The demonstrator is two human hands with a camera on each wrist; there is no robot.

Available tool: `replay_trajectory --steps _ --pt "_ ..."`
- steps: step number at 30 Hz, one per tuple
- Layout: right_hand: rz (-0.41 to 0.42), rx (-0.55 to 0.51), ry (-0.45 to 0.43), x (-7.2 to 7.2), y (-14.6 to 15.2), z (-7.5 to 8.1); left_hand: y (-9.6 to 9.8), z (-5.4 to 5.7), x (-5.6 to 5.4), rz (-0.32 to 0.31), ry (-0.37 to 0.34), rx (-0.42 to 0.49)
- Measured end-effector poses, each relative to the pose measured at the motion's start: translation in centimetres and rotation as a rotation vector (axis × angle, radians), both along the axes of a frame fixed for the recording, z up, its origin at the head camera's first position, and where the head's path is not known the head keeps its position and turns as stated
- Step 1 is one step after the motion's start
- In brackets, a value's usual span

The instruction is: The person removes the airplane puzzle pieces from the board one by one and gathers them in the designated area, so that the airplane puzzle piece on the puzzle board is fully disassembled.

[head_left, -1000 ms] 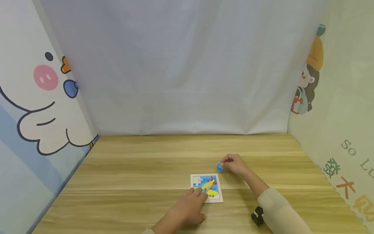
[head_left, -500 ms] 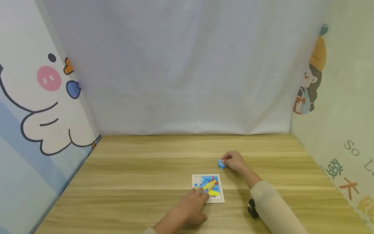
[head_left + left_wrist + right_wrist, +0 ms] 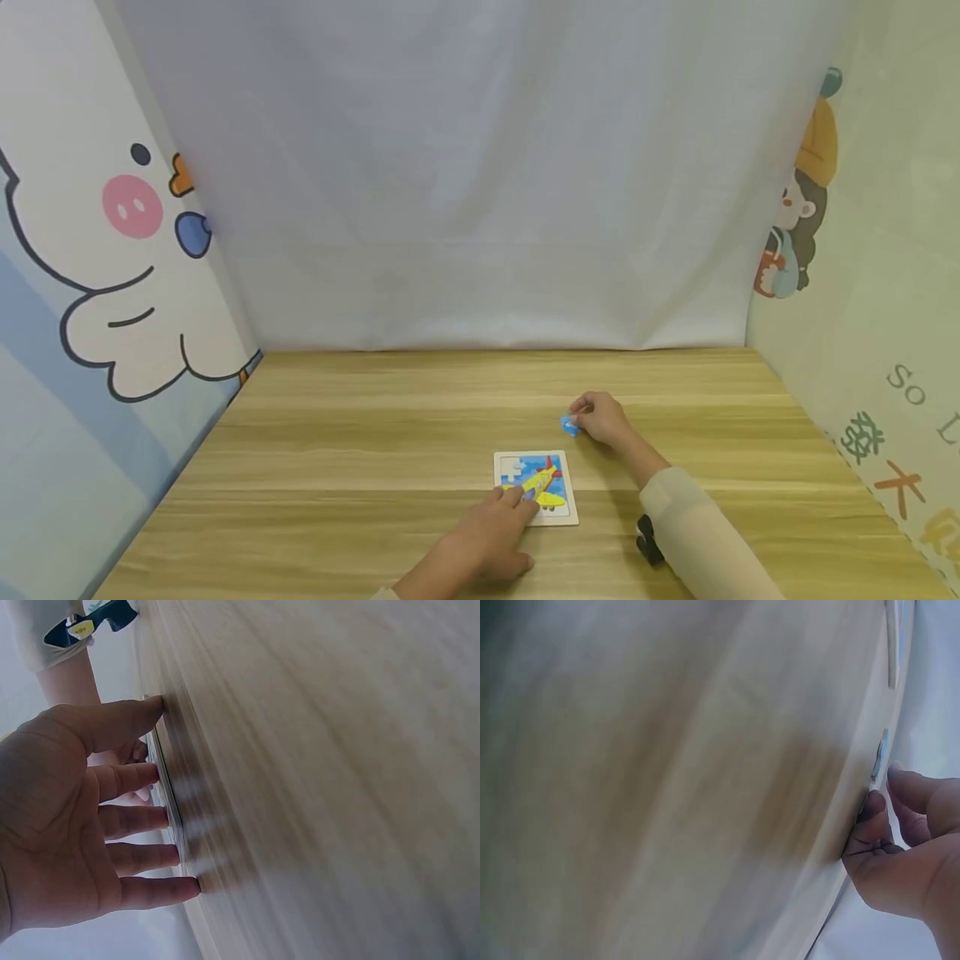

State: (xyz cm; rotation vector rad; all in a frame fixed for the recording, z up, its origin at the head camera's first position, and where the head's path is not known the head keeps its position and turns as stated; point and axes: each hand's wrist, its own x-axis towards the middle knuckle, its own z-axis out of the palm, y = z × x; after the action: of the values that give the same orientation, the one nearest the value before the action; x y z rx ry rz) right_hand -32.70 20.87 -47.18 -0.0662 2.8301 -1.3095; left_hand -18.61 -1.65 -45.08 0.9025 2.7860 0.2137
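A small jigsaw puzzle with a yellow airplane on a blue sky lies in a pale frame on the table. Its upper left corner shows a bare, piece-shaped gap. My left hand rests on the lower left of the puzzle, fingers straight and spread; in the left wrist view the fingertips touch the frame's edge. Beyond the puzzle's upper right corner, my right hand pinches a blue puzzle piece between thumb and fingers, at or just above the table. The right wrist view shows this piece edge-on.
The wood-grain table extends around both hands. A pale curtain hangs along its back edge, and printed cartoon panels stand at both sides. A black device sits by the right sleeve.
The blue piece has turned a little in my right fingers. My right forearm has shifted slightly left in the head view. The left hand stays on the puzzle.
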Motion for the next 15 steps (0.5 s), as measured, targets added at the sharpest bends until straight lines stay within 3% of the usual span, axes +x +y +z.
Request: replay_trajectory --steps 8,15 --pt "0.014 -0.053 0.016 1.8 0.1 0.6 -0.2 -0.2 0.2 0.012 0.012 0.042" --pt "0.091 -0.142 -0.007 3.4 -0.2 1.9 -0.2 0.0 0.5 0.031 0.035 0.085"
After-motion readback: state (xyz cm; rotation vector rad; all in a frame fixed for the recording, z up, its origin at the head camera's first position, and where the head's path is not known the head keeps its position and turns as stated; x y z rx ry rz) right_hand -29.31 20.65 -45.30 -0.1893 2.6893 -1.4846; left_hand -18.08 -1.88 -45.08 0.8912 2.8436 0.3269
